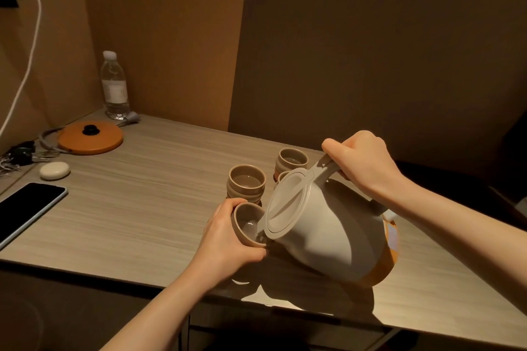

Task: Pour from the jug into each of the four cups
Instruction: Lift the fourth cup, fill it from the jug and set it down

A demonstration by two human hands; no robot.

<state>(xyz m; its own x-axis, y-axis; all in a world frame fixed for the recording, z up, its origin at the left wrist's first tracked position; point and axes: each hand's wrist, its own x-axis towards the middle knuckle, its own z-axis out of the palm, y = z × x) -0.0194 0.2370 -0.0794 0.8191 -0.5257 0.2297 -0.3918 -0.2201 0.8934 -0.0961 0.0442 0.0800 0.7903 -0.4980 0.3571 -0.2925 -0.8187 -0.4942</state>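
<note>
The left forearm comes up from the bottom edge, cut off there below the elbow, and reaches toward the middle of the table (137,208). The right forearm enters from the right edge and angles up and left, its wrist bent over the jug (328,225).

The jug is the biggest thing in hand: pale grey with an orange base, tipped steeply toward the left so its lidded top faces the camera and its spout dips into the held cup (247,224). Its base is lifted off the table and casts a dark shadow below. The right hand (362,162) grips the handle from above, fingers curled round it; the fingertips are hidden under the handle.

The left hand (228,239) wraps the held cup from the left, thumb along the near side, fingers curled behind the rim. The cup is tilted toward the spout and shows some clear liquid inside; whether a stream is running is hard to make out.

Behind it a second cup (246,182) stands upright, with liquid in it. A third cup (293,159) stands further back. The fourth cup (281,175) is nearly all hidden behind the jug lid; only a sliver of rim shows.

Far left lie a phone (28,208), partly cut off, an orange lid (91,138), and a bottle (114,85)
</note>
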